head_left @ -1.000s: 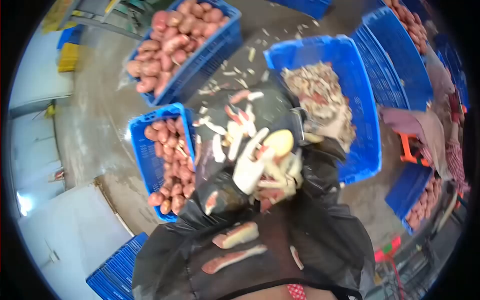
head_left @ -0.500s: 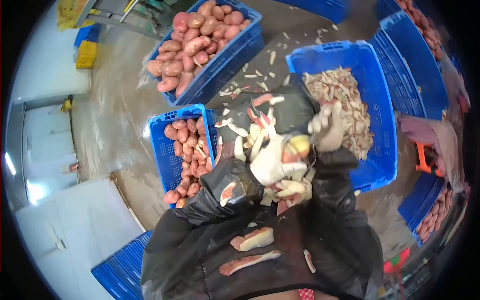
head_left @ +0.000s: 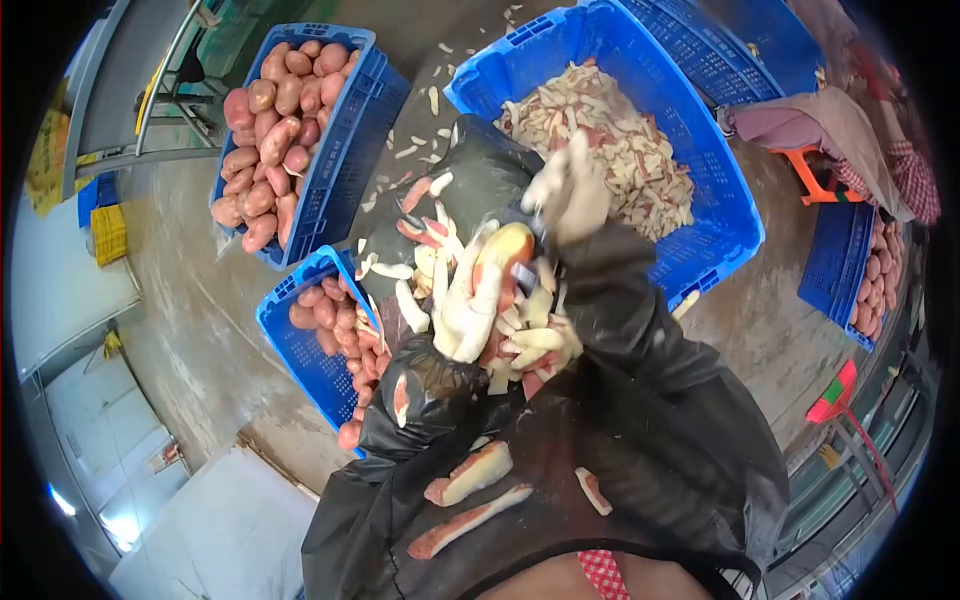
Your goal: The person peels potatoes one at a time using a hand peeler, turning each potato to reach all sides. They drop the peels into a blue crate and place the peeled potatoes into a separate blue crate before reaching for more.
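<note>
My left hand (head_left: 470, 315), in a white glove, grips a potato (head_left: 513, 246) whose skin is partly pared away to yellow flesh. Just right of it, my gloved right hand (head_left: 575, 195) is blurred, its fingers curled round something dark and narrow that I cannot make out. Pale and red-edged peelings (head_left: 540, 340) lie heaped beneath the potato and over the dark apron (head_left: 600, 430). A long peel strip (head_left: 470, 522) rests on the apron nearer my body.
Red potatoes fill a large blue crate (head_left: 345, 150) at upper left and a smaller blue crate (head_left: 300, 370) below it. A blue bin (head_left: 715, 235) holds many peelings. Farther right are an orange stool (head_left: 815, 180), a potato crate (head_left: 830, 265) and another person's checked sleeve (head_left: 912, 180).
The view has turned, so the crates and bin sit further left. My left hand still holds the potato, which shows more yellow flesh. My right hand remains close beside it.
</note>
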`<action>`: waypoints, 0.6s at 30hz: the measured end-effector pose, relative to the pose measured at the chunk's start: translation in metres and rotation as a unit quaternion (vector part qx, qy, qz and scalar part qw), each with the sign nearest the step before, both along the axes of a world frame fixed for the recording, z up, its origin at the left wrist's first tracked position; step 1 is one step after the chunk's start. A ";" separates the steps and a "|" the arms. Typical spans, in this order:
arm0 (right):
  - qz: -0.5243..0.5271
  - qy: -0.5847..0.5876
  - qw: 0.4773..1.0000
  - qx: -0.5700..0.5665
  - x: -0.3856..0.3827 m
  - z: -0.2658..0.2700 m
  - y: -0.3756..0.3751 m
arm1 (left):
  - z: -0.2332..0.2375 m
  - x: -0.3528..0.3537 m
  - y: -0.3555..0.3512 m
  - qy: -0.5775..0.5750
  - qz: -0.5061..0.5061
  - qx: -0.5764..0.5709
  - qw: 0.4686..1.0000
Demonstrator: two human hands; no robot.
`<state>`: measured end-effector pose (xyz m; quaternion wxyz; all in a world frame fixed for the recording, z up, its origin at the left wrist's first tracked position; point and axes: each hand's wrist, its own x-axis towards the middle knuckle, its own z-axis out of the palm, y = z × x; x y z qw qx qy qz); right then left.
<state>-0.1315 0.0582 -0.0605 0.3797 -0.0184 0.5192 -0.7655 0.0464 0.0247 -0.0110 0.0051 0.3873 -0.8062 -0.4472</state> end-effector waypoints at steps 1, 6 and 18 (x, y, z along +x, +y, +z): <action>-0.096 -0.191 0.959 -0.187 -0.018 -0.037 -0.007 | 0.003 -0.001 0.003 -0.085 -0.006 -0.108 0.990; -0.021 -0.175 0.968 -0.179 0.013 0.004 0.001 | 0.027 -0.019 0.017 0.110 0.332 0.399 0.848; 0.023 -0.224 0.902 -0.369 0.002 0.015 0.008 | -0.004 -0.001 0.000 0.239 0.296 0.738 0.557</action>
